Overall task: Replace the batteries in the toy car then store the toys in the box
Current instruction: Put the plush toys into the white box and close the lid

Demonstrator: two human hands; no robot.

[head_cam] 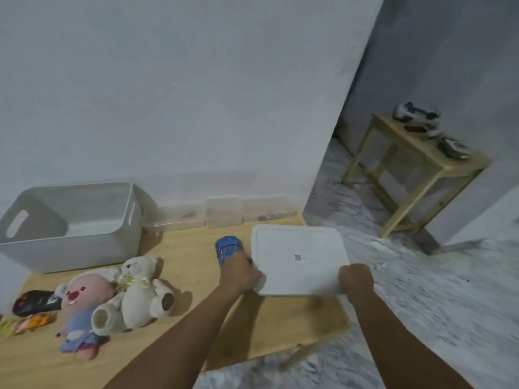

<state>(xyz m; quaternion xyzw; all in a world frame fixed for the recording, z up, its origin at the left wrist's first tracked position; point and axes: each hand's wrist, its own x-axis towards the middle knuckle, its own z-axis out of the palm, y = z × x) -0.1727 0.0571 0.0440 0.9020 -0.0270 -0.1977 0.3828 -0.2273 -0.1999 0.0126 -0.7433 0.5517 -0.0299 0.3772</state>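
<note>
Left grip [241,273] and right grip [355,279] both curled on near corners of flat white plastic lid [299,258], lifted off light wooden counter [185,259], likely clearing workspace. Blue toy car [228,249] on counter just beside left grip. Open grey plastic box [73,228] waits far left; plush toys [112,299] lie before it.

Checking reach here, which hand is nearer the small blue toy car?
Left. The left hand sits right against the small blue toy car; the right hand is across the white lid.

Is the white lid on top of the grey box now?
No. Both hands, the left hand and the right hand, hold the white lid over the table's right end, apart from the open grey box.
</note>
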